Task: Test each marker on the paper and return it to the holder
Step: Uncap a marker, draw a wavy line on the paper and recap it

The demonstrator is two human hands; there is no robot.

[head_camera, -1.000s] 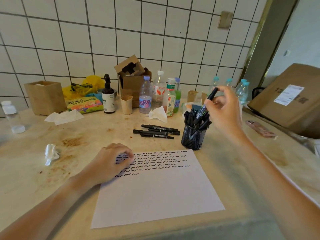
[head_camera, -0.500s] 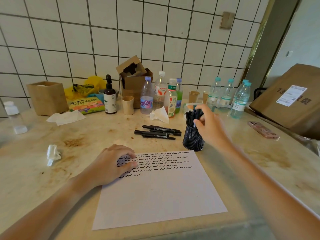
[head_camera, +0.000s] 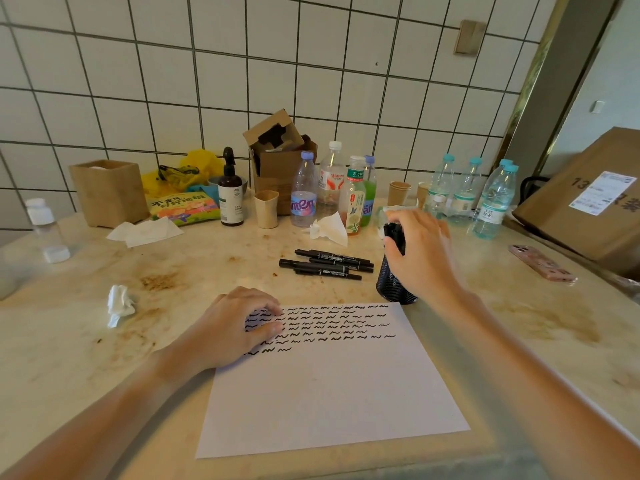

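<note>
Now right hand (head_camera: 420,252) over holder (head_camera: 393,284) beside paper (head_camera: 332,379), fingers curled around markers (head_camera: 394,233) standing inside; left hand (head_camera: 230,329) pressing paper's top-left corner, fingers bent, nothing held.

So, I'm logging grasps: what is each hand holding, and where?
Right hand grips the markers standing in the holder, near their tops. Left hand only presses the paper.

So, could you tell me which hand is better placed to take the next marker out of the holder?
The right hand: it is already at the markers in the mesh holder, while the left hand rests on the paper.
</note>
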